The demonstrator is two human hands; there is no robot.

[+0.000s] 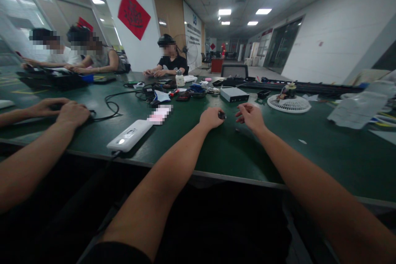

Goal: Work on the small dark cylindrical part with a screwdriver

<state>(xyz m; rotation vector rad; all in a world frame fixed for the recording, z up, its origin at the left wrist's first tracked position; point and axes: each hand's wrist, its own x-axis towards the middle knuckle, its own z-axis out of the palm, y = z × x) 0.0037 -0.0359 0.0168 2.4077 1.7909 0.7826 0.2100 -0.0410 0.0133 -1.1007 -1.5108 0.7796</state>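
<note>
My left hand (212, 118) is closed around a small dark round object (221, 115) with a metallic look, above the green table (198, 152). Just to its right, my right hand (250, 116) is raised with its fingers partly curled and pointing left; thumb and fingertips come close together, and whether something tiny is between them cannot be made out. The hands do not touch each other. A small pale bit (237, 129) lies on the table below my right fingertips. Behind the hands stands a grey metal box (234, 94).
Left lie a white power bank-like device (130, 135) and cables (108, 107); a neighbour's hands (66, 112) are beyond. Across the table are a white bottle (180, 79), tools and parts. A white fan grille (289, 103) and clear plastic wrapping (359, 105) are at right. Three people sit further back.
</note>
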